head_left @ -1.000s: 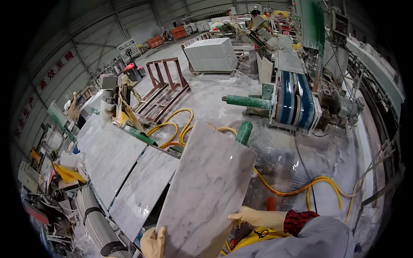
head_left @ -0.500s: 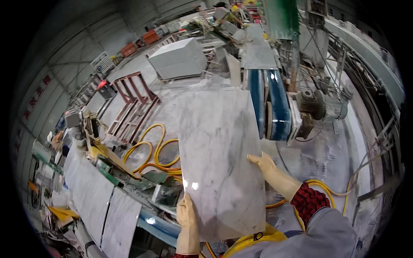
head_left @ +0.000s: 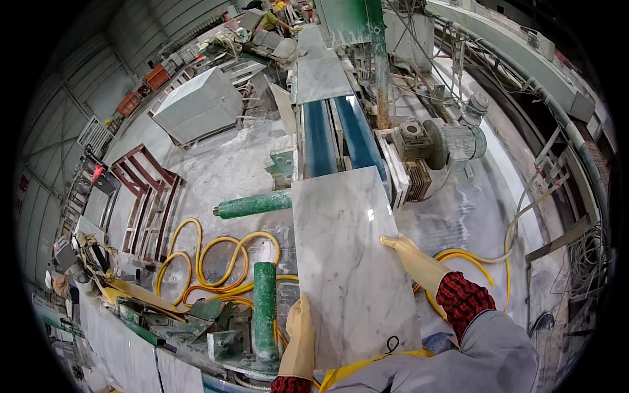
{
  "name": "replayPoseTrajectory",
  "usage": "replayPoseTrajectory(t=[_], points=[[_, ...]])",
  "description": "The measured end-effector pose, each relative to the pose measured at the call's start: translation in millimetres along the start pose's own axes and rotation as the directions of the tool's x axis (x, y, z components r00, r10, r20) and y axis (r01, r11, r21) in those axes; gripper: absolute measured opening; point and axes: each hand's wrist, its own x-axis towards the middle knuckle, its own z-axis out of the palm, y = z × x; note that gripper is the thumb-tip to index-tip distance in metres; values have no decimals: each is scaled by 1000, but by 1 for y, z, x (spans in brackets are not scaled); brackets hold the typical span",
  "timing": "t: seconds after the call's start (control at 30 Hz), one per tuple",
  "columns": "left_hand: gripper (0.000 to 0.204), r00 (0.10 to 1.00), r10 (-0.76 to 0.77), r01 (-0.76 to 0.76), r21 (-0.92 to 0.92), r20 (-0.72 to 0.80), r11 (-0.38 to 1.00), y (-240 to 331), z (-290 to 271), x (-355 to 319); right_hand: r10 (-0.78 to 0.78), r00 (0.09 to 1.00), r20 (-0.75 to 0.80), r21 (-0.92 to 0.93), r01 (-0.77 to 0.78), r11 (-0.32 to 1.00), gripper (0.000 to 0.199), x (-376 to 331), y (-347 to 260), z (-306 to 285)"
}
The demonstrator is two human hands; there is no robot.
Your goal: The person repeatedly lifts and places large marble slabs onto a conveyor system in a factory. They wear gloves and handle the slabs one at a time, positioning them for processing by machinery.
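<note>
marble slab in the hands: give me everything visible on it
The marble slab is a long rectangular tile, white-grey with faint darker veins and a glossy, wet-looking face that catches a small glare. It looks thin and flat, with no chips or cracks visible. It lies lengthwise away from the person, its far end reaching the blue conveyor belts. The gloved left hand grips its near left edge; the gloved right hand holds its right edge. Its near end meets the yellow apron.

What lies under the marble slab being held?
The far end of the marble slab meets the blue conveyor belt; a green roller sticks out at its left edge. Whatever supports the slab's middle is covered.
</note>
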Motion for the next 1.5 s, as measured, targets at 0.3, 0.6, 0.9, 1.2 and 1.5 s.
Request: replayPoseTrajectory(t=[0.3,0.6,0.9,1.2,1.5], points=[[66,988,4,-27,145,153,989,69,10,76,12,965,-260,-294,-91,952,81,35,-67,12],[71,948,-97,52,152,302,987,83,12,162,-175,948,-264,-480,28,877,71,48,-105,39],[52,829,-108,430,-502,549,750,84,32,229,236,963,-132,-40,-243,969,46,-16,-79,27],[52,694,-128,454,-293,709,841,48,19,226,185,982,-48,-11,-186,983,34,13,-38,2],[37,818,-166,538,-631,551,558,93,85,277,51,978,-203,-58,-64,996,52,111,-96,6]])
